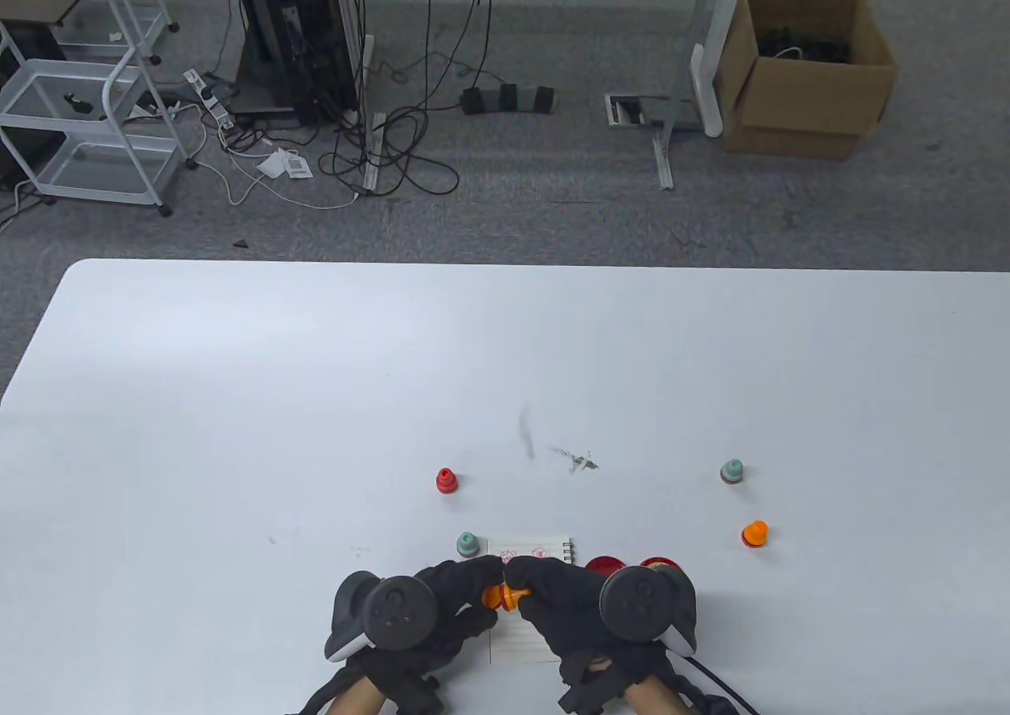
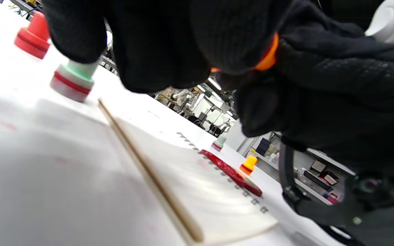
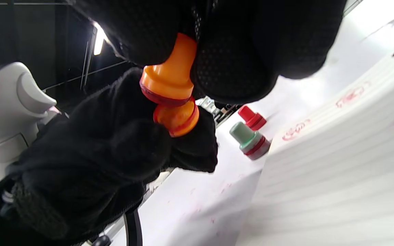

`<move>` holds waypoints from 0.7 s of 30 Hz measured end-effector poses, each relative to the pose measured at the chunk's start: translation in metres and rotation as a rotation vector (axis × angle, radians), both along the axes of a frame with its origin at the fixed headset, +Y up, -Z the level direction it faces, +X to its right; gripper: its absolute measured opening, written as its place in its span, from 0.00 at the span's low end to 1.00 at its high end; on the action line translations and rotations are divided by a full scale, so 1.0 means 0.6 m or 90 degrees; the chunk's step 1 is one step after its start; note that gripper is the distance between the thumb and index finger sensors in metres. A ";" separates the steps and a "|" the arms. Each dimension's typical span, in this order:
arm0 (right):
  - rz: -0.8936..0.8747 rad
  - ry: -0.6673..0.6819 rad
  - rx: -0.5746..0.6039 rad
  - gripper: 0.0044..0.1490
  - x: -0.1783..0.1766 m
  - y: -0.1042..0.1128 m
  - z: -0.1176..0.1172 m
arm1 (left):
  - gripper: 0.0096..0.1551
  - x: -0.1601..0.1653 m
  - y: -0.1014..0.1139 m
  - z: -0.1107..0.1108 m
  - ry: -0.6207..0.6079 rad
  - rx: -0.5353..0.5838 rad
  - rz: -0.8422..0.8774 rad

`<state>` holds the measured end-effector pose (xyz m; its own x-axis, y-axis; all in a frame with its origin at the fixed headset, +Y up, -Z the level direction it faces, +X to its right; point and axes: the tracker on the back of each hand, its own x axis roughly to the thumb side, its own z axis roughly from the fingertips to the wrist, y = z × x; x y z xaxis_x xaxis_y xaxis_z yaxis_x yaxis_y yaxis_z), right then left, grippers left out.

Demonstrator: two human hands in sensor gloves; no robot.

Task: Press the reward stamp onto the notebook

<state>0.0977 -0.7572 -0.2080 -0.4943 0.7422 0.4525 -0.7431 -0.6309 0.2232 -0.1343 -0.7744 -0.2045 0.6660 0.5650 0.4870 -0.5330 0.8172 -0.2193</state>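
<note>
A small orange stamp (image 1: 505,597) is held over the open spiral notebook (image 1: 530,549) near the table's front edge. My right hand (image 1: 552,593) pinches its handle (image 3: 180,58). My left hand (image 1: 458,600) grips the orange cap (image 3: 178,119), which sits slightly askew against the stamp's red-rimmed base. Whether the cap is joined to the base cannot be told. The lined page (image 3: 337,153) carries two red stamp marks at its far edge. The hands hide most of the page in the table view.
A teal stamp (image 1: 467,542) stands just left of the notebook, with a red stamp (image 1: 447,480) beyond it. Two flat red round pieces (image 1: 606,565) lie right of the notebook. Another teal stamp (image 1: 731,471) and an orange stamp (image 1: 755,533) stand further right.
</note>
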 end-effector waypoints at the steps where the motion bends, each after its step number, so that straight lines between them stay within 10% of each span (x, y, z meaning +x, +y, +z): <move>1: -0.002 -0.005 0.003 0.32 0.002 0.002 0.000 | 0.38 -0.002 0.000 -0.001 0.001 -0.006 -0.005; 21: 0.007 -0.029 0.024 0.32 0.015 0.007 0.001 | 0.35 0.010 -0.026 -0.001 -0.020 -0.031 -0.323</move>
